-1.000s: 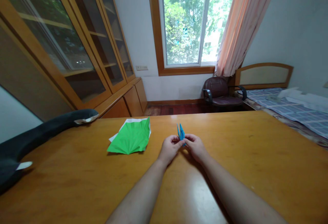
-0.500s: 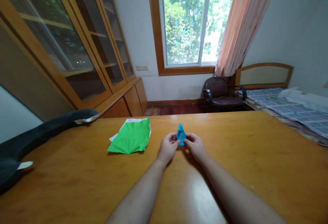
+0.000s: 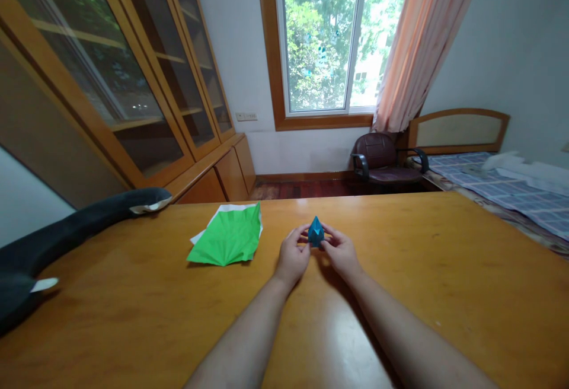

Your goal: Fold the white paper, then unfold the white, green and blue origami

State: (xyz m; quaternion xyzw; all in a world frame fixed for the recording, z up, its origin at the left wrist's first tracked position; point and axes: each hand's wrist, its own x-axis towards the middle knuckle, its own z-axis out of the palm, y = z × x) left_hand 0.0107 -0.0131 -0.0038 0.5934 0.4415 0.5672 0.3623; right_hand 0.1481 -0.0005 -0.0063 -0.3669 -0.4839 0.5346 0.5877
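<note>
While both forearms stretch out over the wooden table (image 3: 400,294), the left hand (image 3: 293,257) and the right hand (image 3: 340,254) meet around a small blue folded paper piece (image 3: 315,232). That piece stands upright with its point up, a short way to the right of the green folded sheet (image 3: 227,236), and its lower part sits between the two hands. The grip of the left hand is pinching the blue piece from its left side, fingertips pressed against the paper. The grip of the right hand is pinching the same piece from its right side, fingers curled close in. Whether the blue piece rests on the table or is raised just above it cannot be told.

Flat on the table lies the green sheet, creased like a fan, with a white paper (image 3: 222,214) showing from under its far edge. Well to the left of the green sheet, a dark plush toy (image 3: 66,232) lies along the table's edge. Far behind the green sheet stands a dark armchair (image 3: 382,160) beneath the window (image 3: 329,33).
</note>
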